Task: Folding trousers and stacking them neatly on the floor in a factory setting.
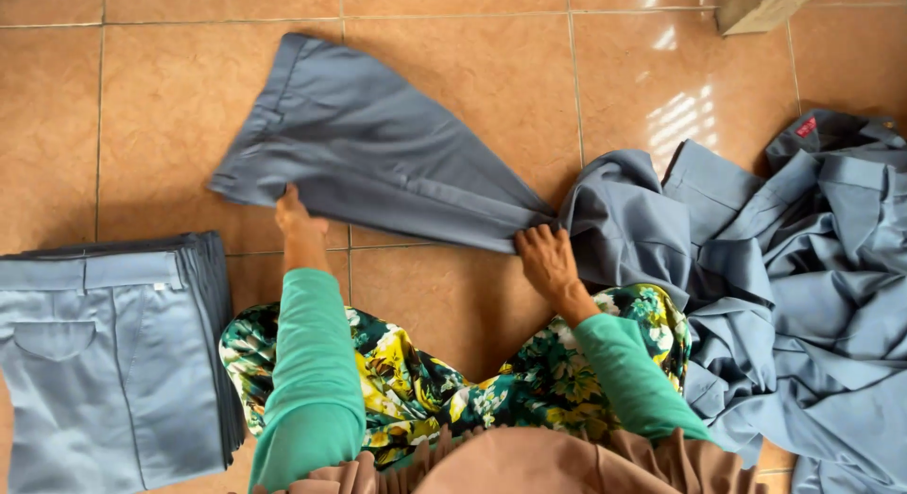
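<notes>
We have grey trousers [378, 154] spread on the tiled floor [142, 107]. Our left hand [298, 220] presses flat on their near edge, and our right hand [546, 258] pinches the leg end. A folded stack [104, 352] lies left, a loose heap [803, 267] right.

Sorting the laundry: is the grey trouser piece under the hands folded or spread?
Spread: the grey trouser piece lies flat and stretched across the tiles.

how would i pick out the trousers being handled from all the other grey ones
Start at the tiled floor. On it lie a neat folded stack on the left and a crumpled heap on the right. The trousers between them lie spread flat alone, with both hands on their near edge.
</notes>
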